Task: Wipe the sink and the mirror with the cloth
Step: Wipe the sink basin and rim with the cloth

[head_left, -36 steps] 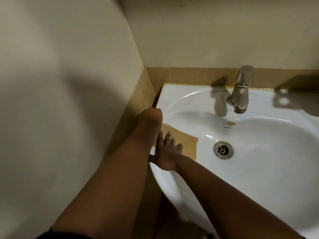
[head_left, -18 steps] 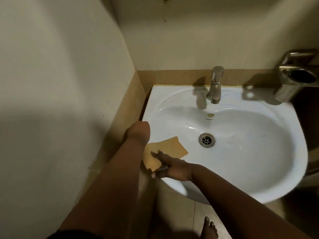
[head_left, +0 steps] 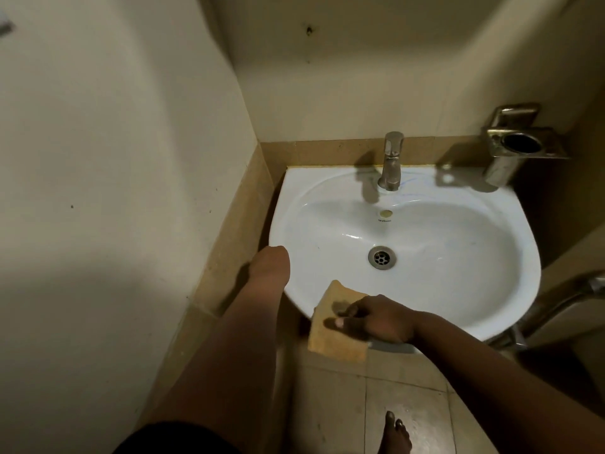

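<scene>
The white sink is fixed to the back wall in the corner. A tan cloth lies over the sink's front-left rim and hangs down past its outer edge. My right hand presses on the cloth at that rim, with the thumb and a finger lying on top of the fabric. My left forearm reaches to the sink's left rim, where my left hand shows only as a rounded end with its fingers hidden. No mirror is in view.
A metal tap stands at the sink's back, above the drain. A metal cup holder juts from the wall at back right. The left wall is close. A bare foot stands on the tiled floor.
My right hand slid the cloth from the bowl's left side toward me, onto and over the front-left rim. The view pulled back and up. My left arm stayed at the left rim.
</scene>
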